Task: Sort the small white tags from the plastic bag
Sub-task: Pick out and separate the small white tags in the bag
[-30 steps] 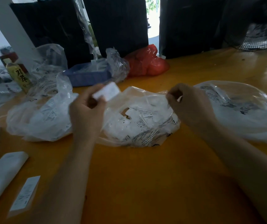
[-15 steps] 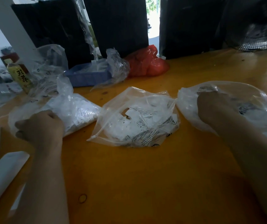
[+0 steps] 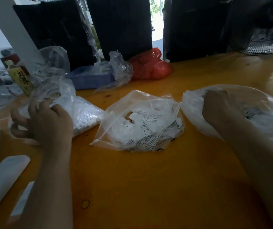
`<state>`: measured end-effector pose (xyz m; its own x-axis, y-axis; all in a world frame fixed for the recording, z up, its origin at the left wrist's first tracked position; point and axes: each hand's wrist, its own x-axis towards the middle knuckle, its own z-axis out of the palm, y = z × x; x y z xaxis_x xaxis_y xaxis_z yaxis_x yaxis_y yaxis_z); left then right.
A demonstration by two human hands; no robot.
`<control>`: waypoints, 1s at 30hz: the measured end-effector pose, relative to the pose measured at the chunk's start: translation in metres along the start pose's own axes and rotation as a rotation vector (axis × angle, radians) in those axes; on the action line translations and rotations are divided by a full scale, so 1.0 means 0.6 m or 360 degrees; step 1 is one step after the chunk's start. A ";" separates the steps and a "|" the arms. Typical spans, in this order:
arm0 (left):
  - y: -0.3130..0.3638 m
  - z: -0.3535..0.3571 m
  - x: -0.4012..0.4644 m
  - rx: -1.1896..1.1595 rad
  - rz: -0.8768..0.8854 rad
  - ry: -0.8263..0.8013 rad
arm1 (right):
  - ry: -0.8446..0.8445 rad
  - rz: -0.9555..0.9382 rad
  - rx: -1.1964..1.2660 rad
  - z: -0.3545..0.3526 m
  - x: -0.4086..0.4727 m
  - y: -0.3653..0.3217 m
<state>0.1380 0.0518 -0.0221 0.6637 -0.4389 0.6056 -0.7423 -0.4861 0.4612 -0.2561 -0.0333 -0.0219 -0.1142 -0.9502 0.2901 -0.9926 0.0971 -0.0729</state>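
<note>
Head view: three clear bags of small white tags (image 3: 142, 123) lie in a row on the orange surface (image 3: 149, 179). The left hand (image 3: 46, 123) rests with curled fingers on the mouth of the left bag (image 3: 82, 113); whether it pinches film or a tag cannot be told. The right hand (image 3: 218, 106) is inside the right bag (image 3: 256, 103), its fingers hidden by the film, so its grasp cannot be told. The middle bag (image 3: 140, 129), a zip type lying open, sits between the two, untouched. The tags appear light, thin and flexible; they likely cling together and slide on the film, so a fingertip pinch on one tag's edge should suit best. The bags are soft and slippery and probably shift unless held at the rim. Behind stand a blue tray (image 3: 91, 78), a red bag (image 3: 150, 66), a yellow carton (image 3: 22, 78) and a fan (image 3: 264, 38). A white remote-like object (image 3: 2, 180) and a rubber band (image 3: 85, 204) lie near the left forearm and may obstruct a sorting area.
</note>
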 end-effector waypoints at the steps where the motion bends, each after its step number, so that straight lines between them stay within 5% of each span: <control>1: 0.008 0.001 -0.005 -0.0060 -0.0001 0.0087 | 0.0148 -0.0009 0.0155 0.000 0.000 -0.004; 6: 0.093 0.009 -0.069 -0.0779 0.0602 0.0066 | 0.0397 -0.0300 0.1281 -0.012 -0.035 -0.056; 8: 0.121 0.006 -0.103 -0.1137 0.0727 -0.0308 | 0.0130 -0.0385 0.1789 -0.012 -0.057 -0.082; 11: 0.153 0.002 -0.150 -0.1392 0.0592 -0.1211 | -0.0235 -0.0463 0.2210 0.004 -0.079 -0.107; 14: 0.155 0.015 -0.173 -0.1476 0.0485 -0.1553 | -0.0364 -0.0494 0.2224 0.022 -0.087 -0.119; 23: 0.148 0.026 -0.172 -0.1683 0.0186 -0.1607 | -0.0415 -0.0403 0.2384 0.026 -0.087 -0.127; 30: 0.154 0.017 -0.161 -0.2018 -0.0313 -0.1613 | -0.0324 -0.0540 0.2036 0.025 -0.079 -0.115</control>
<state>0.0066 0.0416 -0.0445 0.1577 -0.9854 0.0638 0.0994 0.0801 0.9918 -0.1819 0.0005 -0.0449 0.2475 -0.9097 0.3335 -0.2218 -0.3883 -0.8944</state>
